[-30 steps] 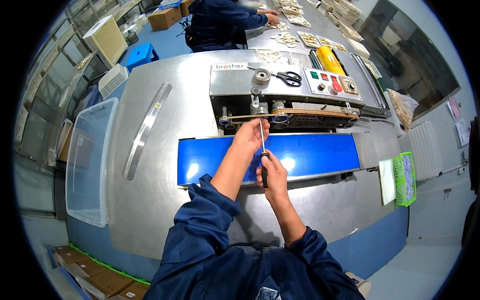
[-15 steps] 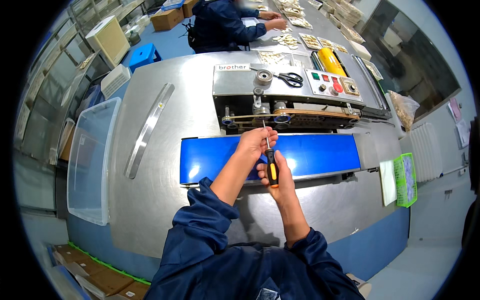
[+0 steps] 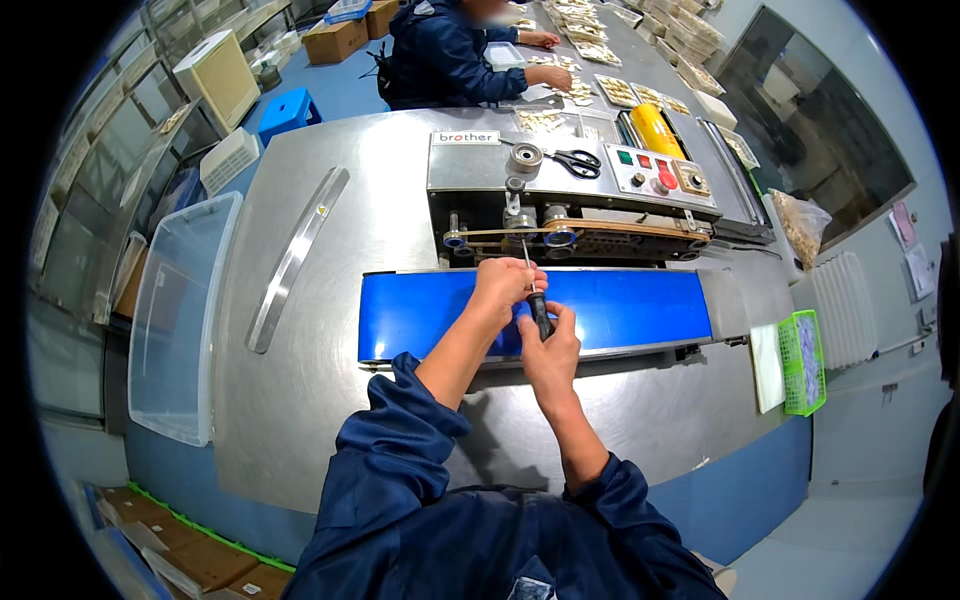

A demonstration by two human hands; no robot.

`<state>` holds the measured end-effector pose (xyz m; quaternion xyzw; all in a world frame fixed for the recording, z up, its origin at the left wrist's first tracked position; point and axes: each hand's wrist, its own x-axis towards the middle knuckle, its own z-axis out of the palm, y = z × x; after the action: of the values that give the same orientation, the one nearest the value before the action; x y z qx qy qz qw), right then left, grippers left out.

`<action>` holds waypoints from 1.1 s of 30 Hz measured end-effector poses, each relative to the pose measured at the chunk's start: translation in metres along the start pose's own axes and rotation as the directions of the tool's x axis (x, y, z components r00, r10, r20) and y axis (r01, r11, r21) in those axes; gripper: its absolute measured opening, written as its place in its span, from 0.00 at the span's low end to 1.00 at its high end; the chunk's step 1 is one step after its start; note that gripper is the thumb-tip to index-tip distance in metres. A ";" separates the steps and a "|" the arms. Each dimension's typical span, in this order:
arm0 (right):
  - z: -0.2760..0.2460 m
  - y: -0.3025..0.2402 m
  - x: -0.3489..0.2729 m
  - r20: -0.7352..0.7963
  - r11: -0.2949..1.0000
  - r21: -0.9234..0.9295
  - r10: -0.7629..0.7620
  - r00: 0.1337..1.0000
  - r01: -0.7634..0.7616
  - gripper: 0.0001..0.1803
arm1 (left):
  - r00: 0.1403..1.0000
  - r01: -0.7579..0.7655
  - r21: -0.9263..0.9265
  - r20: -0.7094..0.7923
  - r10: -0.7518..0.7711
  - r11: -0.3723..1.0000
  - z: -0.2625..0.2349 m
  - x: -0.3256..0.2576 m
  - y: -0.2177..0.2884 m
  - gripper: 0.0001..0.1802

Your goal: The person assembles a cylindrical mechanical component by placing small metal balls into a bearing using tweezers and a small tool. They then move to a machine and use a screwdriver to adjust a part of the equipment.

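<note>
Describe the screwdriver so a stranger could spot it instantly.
On the steel table, find the long blue belt. Over it, the right hand holds the screwdriver, the left hand at its shaft. Unlike the scissors atop the machine, it has one straight black handle.

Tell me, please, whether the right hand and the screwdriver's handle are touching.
Touching: the head view shows the right hand closed around the screwdriver's dark handle, with no gap between them.

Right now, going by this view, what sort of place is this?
Probably a packing workroom, perhaps for food: a machine with a blue belt stands on a metal table, and beyond it a co-worker reaches over spread-out pale pieces.
</note>
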<state>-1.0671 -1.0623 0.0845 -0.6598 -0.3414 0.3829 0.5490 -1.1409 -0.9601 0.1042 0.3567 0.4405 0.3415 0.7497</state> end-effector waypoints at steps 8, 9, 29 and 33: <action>-0.013 0.013 0.011 -0.024 0.997 -0.067 0.047 0.999 -0.048 0.21 | 0.980 0.061 -0.046 0.194 -0.051 0.997 -0.008 -0.002 -0.024 0.13; -0.013 0.015 0.010 -0.064 0.981 -0.194 -0.038 0.997 0.025 0.21 | 0.990 0.020 0.017 0.137 -0.022 1.000 -0.006 0.001 -0.029 0.12; -0.020 0.014 0.024 0.525 0.357 0.629 0.460 0.716 -0.691 0.17 | 0.982 -0.010 0.031 0.187 0.005 0.999 -0.010 -0.013 -0.030 0.12; 0.005 0.020 -0.004 -0.149 0.937 -0.218 -0.309 0.939 0.274 0.17 | 0.982 -0.144 0.595 -0.015 0.190 0.791 -0.001 -0.013 -0.027 0.11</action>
<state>-1.0722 -1.0666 0.0647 -0.6839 -0.4203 0.2005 0.5617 -1.1414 -0.9841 0.0863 0.5969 0.5191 0.2652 0.5513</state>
